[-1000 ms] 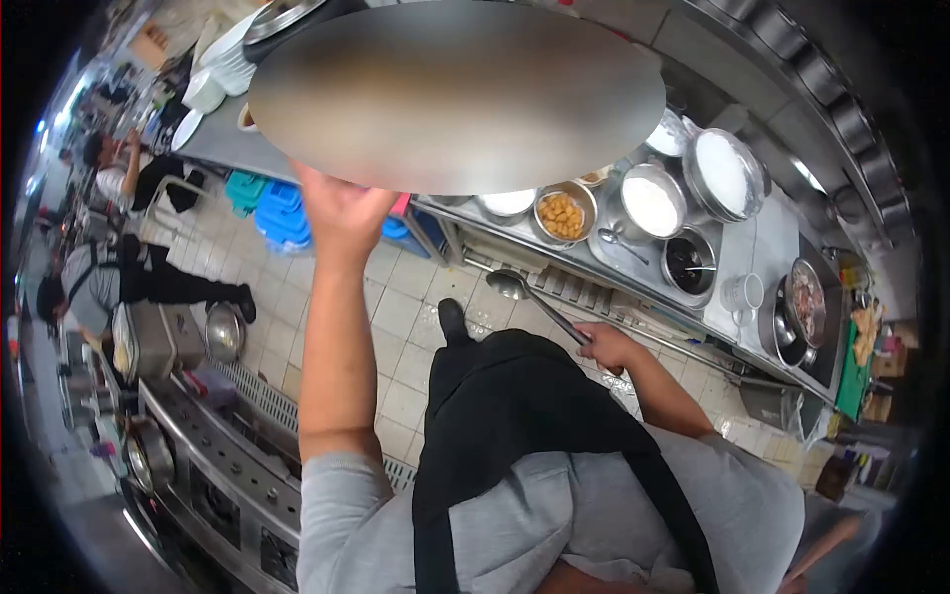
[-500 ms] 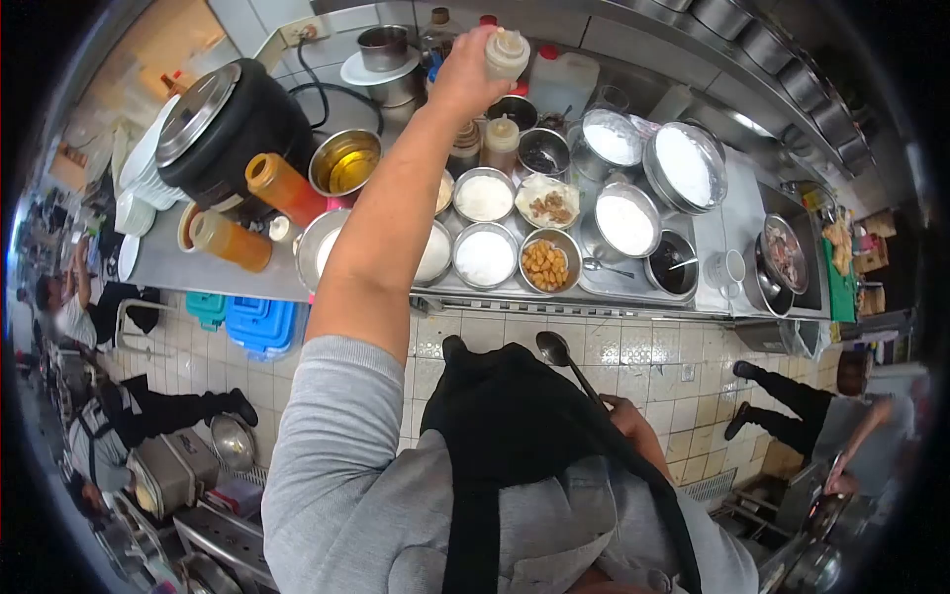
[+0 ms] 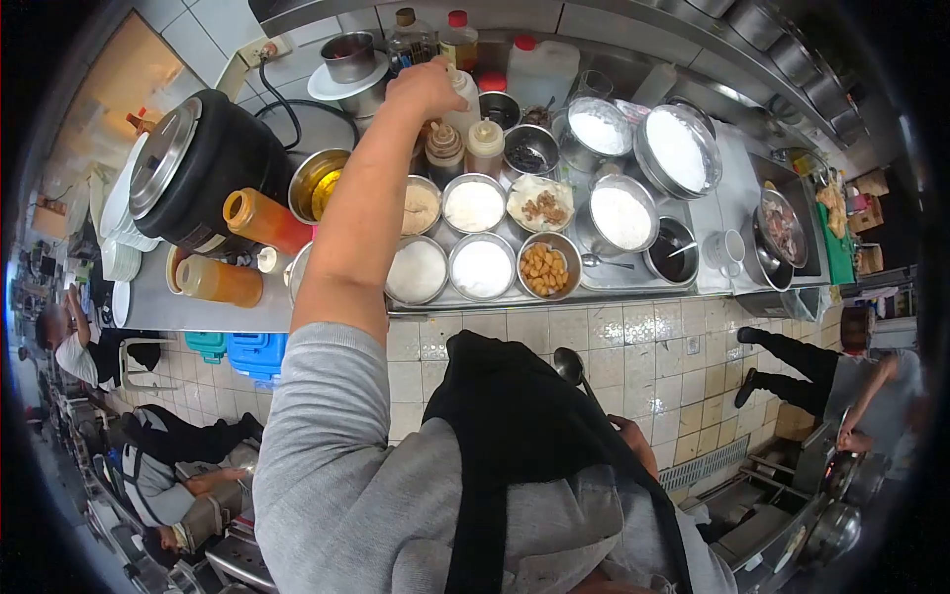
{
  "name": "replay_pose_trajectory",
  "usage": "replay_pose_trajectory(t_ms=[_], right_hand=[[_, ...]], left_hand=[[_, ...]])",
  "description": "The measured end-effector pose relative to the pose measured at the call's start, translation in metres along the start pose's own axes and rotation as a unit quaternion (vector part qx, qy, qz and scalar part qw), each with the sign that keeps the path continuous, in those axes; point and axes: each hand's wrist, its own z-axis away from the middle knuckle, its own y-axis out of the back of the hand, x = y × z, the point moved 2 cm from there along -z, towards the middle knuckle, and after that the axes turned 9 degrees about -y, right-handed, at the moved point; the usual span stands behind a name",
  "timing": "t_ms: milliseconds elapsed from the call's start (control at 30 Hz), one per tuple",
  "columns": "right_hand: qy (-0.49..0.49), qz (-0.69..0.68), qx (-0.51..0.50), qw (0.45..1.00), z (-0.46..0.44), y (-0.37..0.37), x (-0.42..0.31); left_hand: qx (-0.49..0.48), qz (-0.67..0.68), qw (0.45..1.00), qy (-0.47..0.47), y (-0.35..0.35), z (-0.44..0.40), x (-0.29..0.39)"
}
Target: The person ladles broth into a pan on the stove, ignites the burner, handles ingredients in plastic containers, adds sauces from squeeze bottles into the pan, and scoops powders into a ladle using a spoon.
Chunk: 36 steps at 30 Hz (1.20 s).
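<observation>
My left hand [image 3: 427, 91] reaches to the back of the counter, its fingers around a pale squeeze bottle [image 3: 463, 99] that stands upright. Two more squeeze bottles, a dark one [image 3: 443, 147] and a light brown one [image 3: 485, 148], stand just in front of it. Low at my right side, my right hand [image 3: 633, 436] is closed on a ladle [image 3: 570, 368], bowl end up and over the floor; my apron partly hides the hand. Under my left forearm are round tins of white powder [image 3: 417, 271] and a light brown powder [image 3: 420, 208].
A tin of golden brown pieces [image 3: 549, 269] and a pot of dark liquid [image 3: 671, 253] line the front edge. Left are a black cooker [image 3: 213, 163] and orange sauce bottles [image 3: 265, 220]. A sink [image 3: 813, 233] lies right. Other people work behind on both sides.
My left hand has brought the squeeze bottle down and left, from held up above the counter to standing among the other bottles. My right hand still holds the ladle.
</observation>
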Motion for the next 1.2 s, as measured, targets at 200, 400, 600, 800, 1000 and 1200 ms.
replay_pose_trajectory(t_ms=[200,400,600,800,1000,1200], right_hand=[[-0.059,-0.009,0.011,0.998,0.05,0.006,-0.073],[-0.038,-0.086,-0.01,0.995,0.004,0.006,-0.041],[0.011,-0.088,-0.055,0.995,-0.033,0.003,0.007],[-0.035,-0.063,0.021,0.997,0.028,0.001,-0.05],[-0.034,-0.114,0.013,0.993,0.03,-0.01,-0.028],[-0.016,-0.054,0.017,0.998,0.025,-0.006,-0.037]], left_hand=[[0.007,0.005,0.999,-0.034,-0.008,0.013,-0.015],[0.061,0.049,0.996,-0.039,-0.021,0.005,-0.013],[0.03,0.024,0.996,-0.084,0.009,-0.014,0.0],[-0.104,-0.048,0.986,-0.118,-0.02,-0.028,0.006],[0.08,0.075,0.994,0.0,-0.008,-0.001,-0.035],[-0.045,-0.033,0.991,0.126,-0.029,0.001,-0.047]])
